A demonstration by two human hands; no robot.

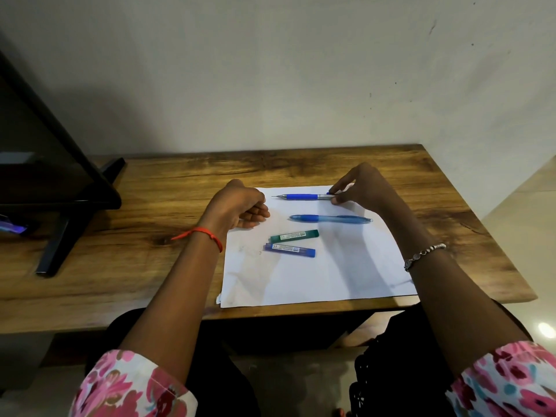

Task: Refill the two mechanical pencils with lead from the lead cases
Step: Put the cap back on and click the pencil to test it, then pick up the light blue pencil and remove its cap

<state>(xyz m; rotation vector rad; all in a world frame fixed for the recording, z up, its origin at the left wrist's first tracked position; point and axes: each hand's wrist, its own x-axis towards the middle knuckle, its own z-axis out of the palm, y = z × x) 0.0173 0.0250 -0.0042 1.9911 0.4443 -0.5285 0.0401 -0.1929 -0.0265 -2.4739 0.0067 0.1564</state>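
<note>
Two mechanical pencils lie on a white sheet of paper [346,266]. The far one, a blue pencil with a silver barrel [301,196], points its tip left; my right hand [365,189] pinches its rear end between thumb and fingers. A translucent blue pencil [331,218] lies just nearer, untouched. Below it sit a green lead case [294,235] and a purple lead case [290,249], side by side, both closed as far as I can tell. My left hand [240,206] rests at the paper's left edge, fingers loosely curled, holding nothing.
The paper lies on a wooden table [150,242] against a pale wall. A black monitor [45,145] on a stand occupies the left end. The table's right edge drops off past my right forearm.
</note>
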